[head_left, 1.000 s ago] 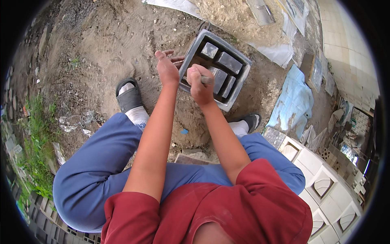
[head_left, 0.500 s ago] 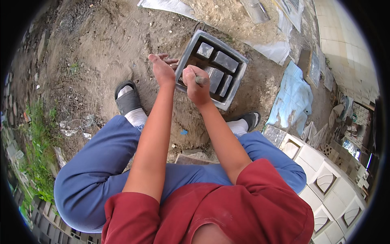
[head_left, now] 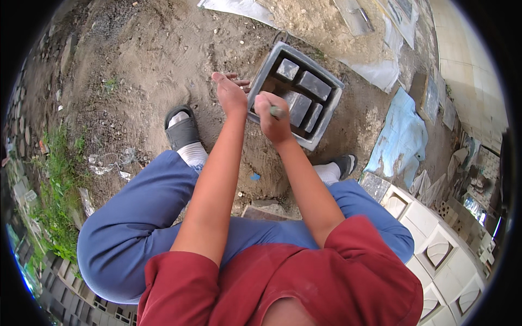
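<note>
So the right hand (head_left: 273,118) is fisted tight around a small tool handle (head_left: 277,112), knuckles up, working just inside the near wall of the grey square mould (head_left: 328,81); can't tell what kind of tip it has, it's hidden under the fingers. Left hand (head_left: 230,93) is flat and open, fingers spread, resting against the mould's left rim, gripping nothing, just bracing.

I'd say the trick here is short strokes and keeping that left palm pressed so the mould doesn't skate on the sandy dirt (head_left: 147,60); the dark blocks (head_left: 304,92) sit just beyond the right fingertips, so not much swing room forward before you hit them.

Room-wise: open dirt past the left fingers; blue plastic sheet (head_left: 399,136) well off to the right; sandal (head_left: 182,130) near the left wrist.
</note>
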A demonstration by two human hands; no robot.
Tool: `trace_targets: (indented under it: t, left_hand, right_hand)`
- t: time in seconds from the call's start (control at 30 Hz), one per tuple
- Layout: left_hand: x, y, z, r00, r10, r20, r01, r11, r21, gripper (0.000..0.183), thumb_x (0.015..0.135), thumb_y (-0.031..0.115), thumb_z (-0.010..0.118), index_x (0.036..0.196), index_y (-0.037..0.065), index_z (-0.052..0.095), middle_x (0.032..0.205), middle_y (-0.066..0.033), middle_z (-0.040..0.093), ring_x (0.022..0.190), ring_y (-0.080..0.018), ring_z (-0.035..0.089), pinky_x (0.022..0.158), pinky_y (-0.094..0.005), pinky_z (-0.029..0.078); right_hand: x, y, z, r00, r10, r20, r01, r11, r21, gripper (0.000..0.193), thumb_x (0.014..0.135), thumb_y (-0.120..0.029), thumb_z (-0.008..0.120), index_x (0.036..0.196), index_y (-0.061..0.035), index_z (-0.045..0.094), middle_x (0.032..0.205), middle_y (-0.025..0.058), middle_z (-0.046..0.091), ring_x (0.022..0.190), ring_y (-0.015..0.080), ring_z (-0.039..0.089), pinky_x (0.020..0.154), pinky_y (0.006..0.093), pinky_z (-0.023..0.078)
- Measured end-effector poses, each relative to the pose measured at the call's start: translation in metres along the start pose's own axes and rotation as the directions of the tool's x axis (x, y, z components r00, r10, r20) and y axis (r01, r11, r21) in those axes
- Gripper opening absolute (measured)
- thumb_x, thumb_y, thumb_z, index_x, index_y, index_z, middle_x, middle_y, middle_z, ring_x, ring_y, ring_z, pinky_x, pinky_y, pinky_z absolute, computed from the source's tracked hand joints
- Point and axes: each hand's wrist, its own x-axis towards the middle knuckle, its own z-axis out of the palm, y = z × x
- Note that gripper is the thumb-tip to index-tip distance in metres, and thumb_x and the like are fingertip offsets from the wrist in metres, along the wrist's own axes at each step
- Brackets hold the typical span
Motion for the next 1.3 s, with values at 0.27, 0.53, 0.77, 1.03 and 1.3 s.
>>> trace_targets:
  t: [0.27,0.53,0.77,1.03,1.3]
  left_hand:
    - [0.005,-0.003,-0.006,1.000,0.002,-0.014,-0.001,0.999,0.049,0.089,0.108,0.071,0.013,0.108,-0.006,0.060,0.079,-0.0220,0.073,0.065,-0.0289,0.071,0.063,-0.0375,0.059]
    - [-0.007,-0.003,-0.001,0.999,-0.022,-0.035,0.026,0.993,0.115,0.091,0.107,0.071,0.014,0.106,-0.006,0.063,0.081,-0.0222,0.075,0.066,-0.0284,0.071,0.065,-0.0368,0.058]
    - [0.003,-0.001,-0.003,0.997,0.044,-0.056,-0.031,0.975,0.218,0.090,0.108,0.069,0.014,0.103,-0.005,0.065,0.077,-0.0199,0.075,0.066,-0.0266,0.072,0.065,-0.0368,0.057]
    - [0.012,-0.009,-0.003,0.998,0.005,-0.065,0.009,0.979,0.205,0.089,0.108,0.069,0.015,0.101,-0.004,0.065,0.076,-0.0197,0.075,0.066,-0.0264,0.074,0.066,-0.0365,0.058]
    - [0.012,-0.011,-0.002,0.970,0.241,0.015,-0.180,0.679,0.712,0.059,0.111,0.039,0.035,0.092,-0.003,0.072,0.092,-0.0299,0.073,0.094,-0.0522,0.068,0.088,-0.0596,0.051]
  right_hand:
    - [-0.003,0.001,-0.009,0.991,0.107,0.085,-0.112,0.993,0.045,0.036,0.108,-0.019,0.053,0.076,-0.0021,0.049,0.067,0.0020,0.043,0.064,0.0115,0.039,0.059,0.0329,0.036]
    - [-0.010,0.007,-0.010,0.994,0.040,0.099,-0.036,0.998,-0.047,0.038,0.106,-0.024,0.059,0.078,0.0013,0.057,0.064,0.0067,0.046,0.063,0.0125,0.041,0.058,0.0351,0.039]
    - [0.002,-0.028,-0.022,0.938,-0.087,0.337,0.032,0.986,0.165,0.069,0.099,-0.063,0.061,0.066,-0.0067,0.039,0.061,-0.0018,0.036,0.059,0.0083,0.032,0.054,0.0295,0.023]
    - [0.007,-0.009,-0.021,0.931,-0.156,0.330,0.111,0.982,0.152,0.089,0.097,-0.086,0.030,0.064,-0.0036,0.038,0.058,0.0002,0.033,0.053,0.0131,0.032,0.051,0.0324,0.023]
    - [-0.003,-0.016,-0.018,0.973,-0.046,0.227,0.019,0.993,0.117,0.088,0.095,-0.087,0.031,0.064,-0.0051,0.031,0.061,-0.0009,0.030,0.056,0.0117,0.027,0.055,0.0332,0.017]
